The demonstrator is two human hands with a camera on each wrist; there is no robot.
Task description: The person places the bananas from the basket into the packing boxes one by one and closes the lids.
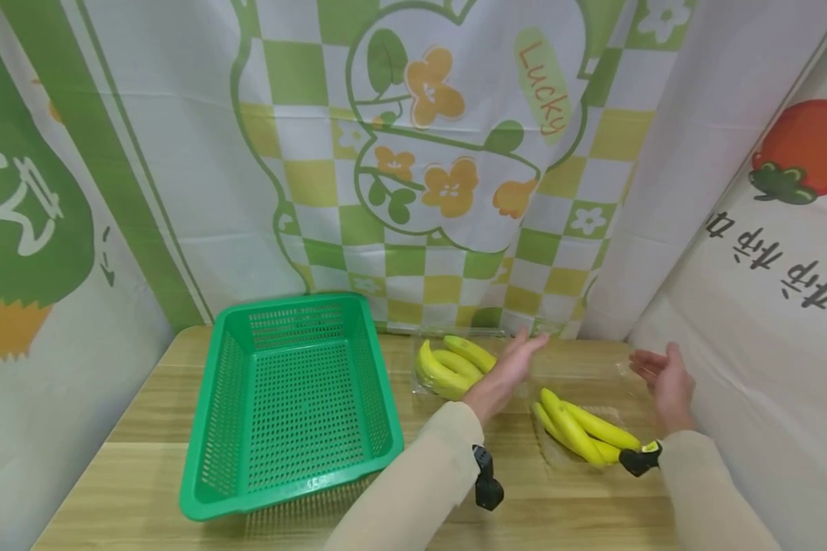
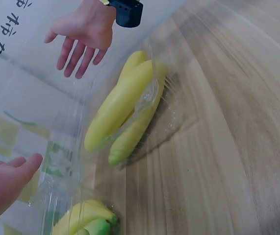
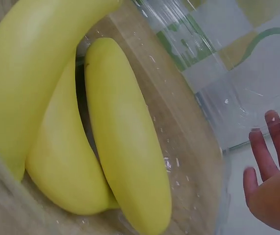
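Note:
A clear plastic box (image 1: 547, 459) stands on the table with several yellow bananas (image 1: 572, 432) in it, its see-through lid (image 1: 586, 371) apparently raised at the back. To the left of that lid is my left hand (image 1: 503, 376), fingers extended. On the other side, my right hand (image 1: 671, 386) has its fingers straight and spread; the right wrist view puts its fingertips (image 3: 257, 139) close to the clear plastic, though contact is unclear. Neither hand grips anything. A second clear box (image 1: 423, 386) holding more bananas (image 1: 444, 371) lies behind my left wrist, partly hidden by it.
A green perforated plastic basket (image 1: 203, 428) sits on the left of the wooden table (image 1: 524, 513). Patterned cloth (image 1: 441, 229) hangs along the table's back edge, and a white printed sheet (image 1: 751, 367) closes off the right side.

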